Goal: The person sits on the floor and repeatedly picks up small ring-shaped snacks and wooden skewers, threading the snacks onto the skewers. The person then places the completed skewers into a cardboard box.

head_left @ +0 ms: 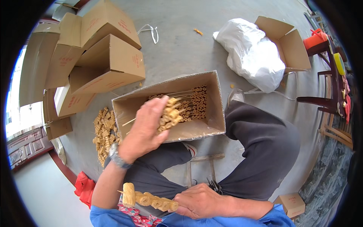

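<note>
Over the open cardboard box (pixel 216 96) between my feet, my left hand (pixel 141 126) is closed on a bunch of skewers (pixel 171 115) threaded with tan rolled pieces. Inside the box, rows of similar skewers (pixel 198 103) lie with their rolls stacked toward the right. Close to my lap, my right hand (pixel 202 200) is closed around a single skewer (pixel 153 201) that points left. Its rolls sit in a line, the end one turned crosswise, with the thin stick tip showing. A loose heap of skewers (pixel 104 128) lies on the floor left of the box.
Several cardboard boxes (pixel 126 62) are stacked at the far left. A white plastic sack (pixel 249 53) leans by another open box (pixel 293 47) at the far right. Nearby stands a dark stool (pixel 321 92) with an orange container (pixel 315 39). A wooden frame (pixel 208 157) lies between my legs.
</note>
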Motion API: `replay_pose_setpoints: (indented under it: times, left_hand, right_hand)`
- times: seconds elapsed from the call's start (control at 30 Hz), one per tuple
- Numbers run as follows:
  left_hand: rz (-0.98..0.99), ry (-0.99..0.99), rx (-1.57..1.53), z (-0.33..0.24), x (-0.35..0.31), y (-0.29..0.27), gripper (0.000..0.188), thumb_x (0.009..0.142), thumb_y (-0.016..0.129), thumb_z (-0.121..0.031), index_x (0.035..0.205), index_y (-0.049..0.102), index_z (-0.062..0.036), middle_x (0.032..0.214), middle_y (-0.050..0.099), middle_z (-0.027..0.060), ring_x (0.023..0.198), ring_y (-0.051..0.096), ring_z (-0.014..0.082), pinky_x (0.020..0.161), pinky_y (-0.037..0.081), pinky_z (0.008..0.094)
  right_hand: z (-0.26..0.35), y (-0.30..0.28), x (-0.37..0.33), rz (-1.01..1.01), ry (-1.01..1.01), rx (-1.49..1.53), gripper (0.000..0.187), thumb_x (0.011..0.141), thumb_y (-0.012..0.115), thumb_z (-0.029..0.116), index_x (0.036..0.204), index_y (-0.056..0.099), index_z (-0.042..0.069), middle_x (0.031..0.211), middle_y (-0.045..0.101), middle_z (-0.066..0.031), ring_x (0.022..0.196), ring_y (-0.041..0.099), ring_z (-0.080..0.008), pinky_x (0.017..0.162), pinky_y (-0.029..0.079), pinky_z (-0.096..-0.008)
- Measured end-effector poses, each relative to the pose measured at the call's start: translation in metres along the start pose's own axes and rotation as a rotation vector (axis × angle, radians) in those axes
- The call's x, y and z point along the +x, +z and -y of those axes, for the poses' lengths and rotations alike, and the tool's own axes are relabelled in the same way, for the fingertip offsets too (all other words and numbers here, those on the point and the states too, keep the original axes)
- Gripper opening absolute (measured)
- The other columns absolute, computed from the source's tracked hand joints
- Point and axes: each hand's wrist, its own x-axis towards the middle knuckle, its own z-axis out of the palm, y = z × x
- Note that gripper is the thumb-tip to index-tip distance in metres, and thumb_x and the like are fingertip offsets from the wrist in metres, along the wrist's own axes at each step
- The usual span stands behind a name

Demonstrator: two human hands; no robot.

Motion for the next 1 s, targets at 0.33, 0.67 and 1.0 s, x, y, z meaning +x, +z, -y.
replay_pose_setpoints:
  times: [0.33,0.67,1.0]
  left_hand:
    - [0.173,0.109,0.514,0.101,0.065,0.139,0.079,0.075,0.068,-0.008,0.147,0.035,-0.0078,0.138,0.043,0.0169,0.13,0.04,0.0358,0.11,0.031,0.0505]
    - [0.23,0.092,0.602,0.144,0.079,0.175,0.077,0.081,0.06,-0.006,0.152,0.03,-0.0096,0.14,0.043,0.0174,0.13,0.042,0.0365,0.11,0.032,0.0507]
    - [0.225,0.087,0.565,0.16,0.08,0.19,0.072,0.084,0.054,-0.006,0.151,0.031,-0.0118,0.138,0.045,0.0153,0.13,0.043,0.0348,0.107,0.036,0.0494]
  right_hand:
    - [-0.012,-0.015,0.0,-0.092,0.31,0.029,0.025,0.095,0.062,0.026,0.082,0.052,0.007,0.062,0.059,-0.0111,0.055,0.061,-0.0336,0.047,0.049,-0.0425]
    - [-0.015,-0.033,0.011,0.036,0.305,-0.244,0.015,0.095,0.057,0.022,0.098,0.064,0.008,0.069,0.059,-0.0098,0.058,0.064,-0.0254,0.046,0.048,-0.0398]
    - [-0.02,-0.019,0.012,-0.046,0.529,-0.062,0.025,0.096,0.059,0.026,0.083,0.061,0.004,0.066,0.063,-0.0162,0.059,0.065,-0.0336,0.051,0.049,-0.0449]
